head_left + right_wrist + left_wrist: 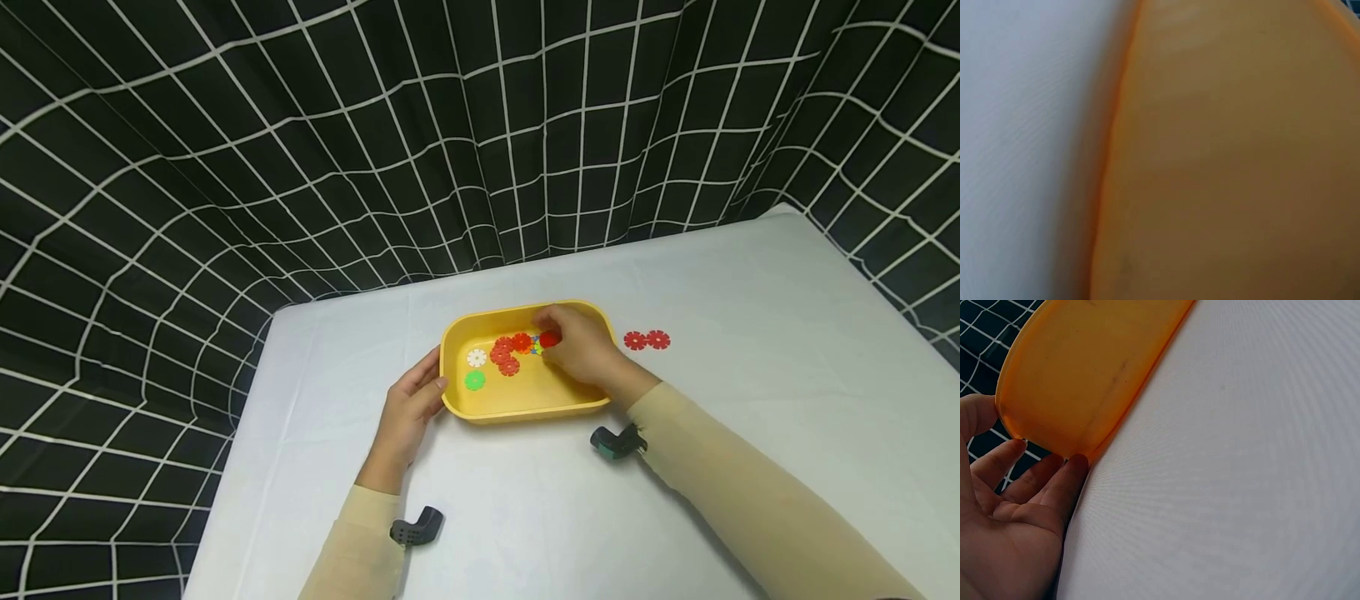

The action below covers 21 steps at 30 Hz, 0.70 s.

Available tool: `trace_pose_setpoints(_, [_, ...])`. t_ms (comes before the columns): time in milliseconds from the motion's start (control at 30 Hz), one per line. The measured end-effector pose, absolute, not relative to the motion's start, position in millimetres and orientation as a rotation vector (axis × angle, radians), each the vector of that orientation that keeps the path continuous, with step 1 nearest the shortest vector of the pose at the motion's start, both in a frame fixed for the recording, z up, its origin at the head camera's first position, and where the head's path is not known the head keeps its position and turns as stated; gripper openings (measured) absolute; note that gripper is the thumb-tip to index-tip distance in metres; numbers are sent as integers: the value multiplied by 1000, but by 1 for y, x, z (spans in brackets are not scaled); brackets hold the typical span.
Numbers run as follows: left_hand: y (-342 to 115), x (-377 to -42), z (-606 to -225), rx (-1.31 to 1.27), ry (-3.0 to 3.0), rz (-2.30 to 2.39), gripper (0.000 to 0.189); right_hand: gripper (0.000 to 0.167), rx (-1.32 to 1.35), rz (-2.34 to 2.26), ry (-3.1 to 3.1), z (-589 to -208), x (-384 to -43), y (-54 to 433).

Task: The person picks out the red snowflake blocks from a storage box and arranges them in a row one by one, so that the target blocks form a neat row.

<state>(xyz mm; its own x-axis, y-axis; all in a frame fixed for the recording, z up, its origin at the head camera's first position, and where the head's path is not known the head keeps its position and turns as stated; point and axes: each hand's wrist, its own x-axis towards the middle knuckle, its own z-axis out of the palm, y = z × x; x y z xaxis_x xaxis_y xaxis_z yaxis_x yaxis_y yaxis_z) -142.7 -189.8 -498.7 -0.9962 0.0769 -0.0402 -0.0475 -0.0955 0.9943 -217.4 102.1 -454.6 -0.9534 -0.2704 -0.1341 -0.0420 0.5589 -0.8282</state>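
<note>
A yellow plastic tray lies on the white tabletop. My left hand holds its left end, thumb at the rim and fingertips against the outer wall, as the left wrist view also shows. Inside the tray, my right hand pinches a red disc, partly hidden by the fingers. Close by lie small blue and yellow pieces and several red notched plastic discs, some overlapping or joined. A white disc and a green disc lie toward the left. The right wrist view shows only blurred tray and cloth.
Two red notched discs lie side by side, touching, on the white cloth right of the tray. A black curtain with a white grid hangs behind and left of the table. Dark camera mounts sit on both wrists.
</note>
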Motion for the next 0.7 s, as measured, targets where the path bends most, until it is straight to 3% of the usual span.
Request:
trace_pose_setpoints(300, [-190,-143,-498,26,2055,2263,55,29,-230,-1055,2726,-453,-217,98])
trace_pose_setpoints(700, [-189,-142,-497,39,2059,2265,55,21,-211,-1284,2697,-448,-214,102])
